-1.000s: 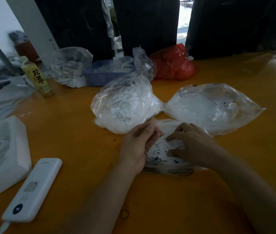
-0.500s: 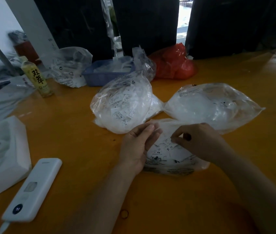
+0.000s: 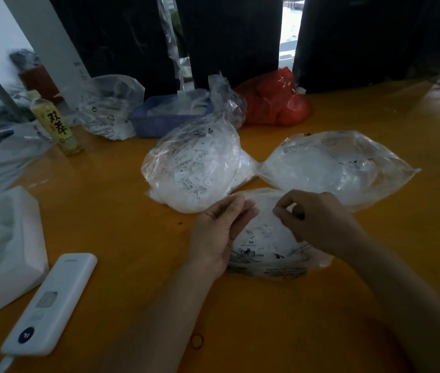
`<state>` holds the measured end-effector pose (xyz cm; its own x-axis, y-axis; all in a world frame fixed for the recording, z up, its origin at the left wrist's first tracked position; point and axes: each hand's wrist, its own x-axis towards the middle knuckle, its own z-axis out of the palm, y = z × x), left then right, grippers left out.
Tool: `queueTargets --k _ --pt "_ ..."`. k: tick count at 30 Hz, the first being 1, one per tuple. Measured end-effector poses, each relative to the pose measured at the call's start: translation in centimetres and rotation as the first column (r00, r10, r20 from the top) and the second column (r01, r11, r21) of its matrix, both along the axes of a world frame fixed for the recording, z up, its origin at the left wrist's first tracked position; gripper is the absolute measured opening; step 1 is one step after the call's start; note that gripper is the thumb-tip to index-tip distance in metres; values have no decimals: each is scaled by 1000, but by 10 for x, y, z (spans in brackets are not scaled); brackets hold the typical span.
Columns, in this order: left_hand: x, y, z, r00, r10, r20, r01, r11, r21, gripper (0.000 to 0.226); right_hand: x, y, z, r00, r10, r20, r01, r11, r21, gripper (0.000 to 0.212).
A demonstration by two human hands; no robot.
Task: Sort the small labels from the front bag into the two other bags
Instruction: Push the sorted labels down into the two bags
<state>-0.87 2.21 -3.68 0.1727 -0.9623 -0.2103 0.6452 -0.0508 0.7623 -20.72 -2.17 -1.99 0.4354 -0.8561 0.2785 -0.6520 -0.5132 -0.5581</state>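
Note:
The front bag (image 3: 270,254), clear plastic with several small white labels inside, lies on the orange table between my hands. My left hand (image 3: 220,230) holds the bag's left edge near its mouth, fingers curled on the plastic. My right hand (image 3: 313,219) is raised over the bag's mouth with thumb and fingertips pinched together; whether a label sits between them is too small to tell. Behind stand two fuller clear bags: the left bag (image 3: 194,168) packed with labels, and the right bag (image 3: 332,168) lying on its side.
A white remote-like device (image 3: 49,302) lies at front left beside a white foam tray (image 3: 1,246). A drink bottle (image 3: 57,125), another clear bag (image 3: 108,106), a blue basket (image 3: 165,117) and a red bag (image 3: 275,100) line the back. A rubber band (image 3: 197,341) lies near my left forearm.
My right hand has lifted off the front bag's contents and drawn up toward the bag's mouth with fingertips pinched. My left hand has kept its hold on the bag's edge.

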Motion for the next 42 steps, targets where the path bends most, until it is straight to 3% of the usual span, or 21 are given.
queueTargets --k 4,9,15,18,22,24,30,37,42 --pt "1 -1 0 1000 -11 -8 11 1000 1 26 0 6 11 955 -91 281 92 996 10 10" --pt "0 1 2 999 -39 17 39 999 6 14 0 7 13 884 -191 426 162 981 105 11" --pt "-1 2 3 997 -63 44 62 998 11 8 -1 6 14 828 -229 513 130 966 221 46" --pt "-2 3 3 995 -81 58 81 997 3 11 0 5 13 799 -224 559 103 966 239 40" --pt "-2 4 2 988 -109 106 113 993 -32 21 0 6 12 716 -208 666 38 965 260 11" --pt "-3 5 2 982 -121 146 129 991 -43 26 0 7 11 685 -192 702 4 966 260 7" --pt "-7 7 4 965 -134 224 150 987 -54 43 6 9 8 792 -158 590 50 980 194 7" --pt "-7 7 3 953 -123 276 149 986 -74 31 10 11 3 897 -132 422 129 991 36 9" --pt "-5 9 1 935 -83 344 111 992 -62 23 10 11 3 944 -82 321 72 996 43 11"
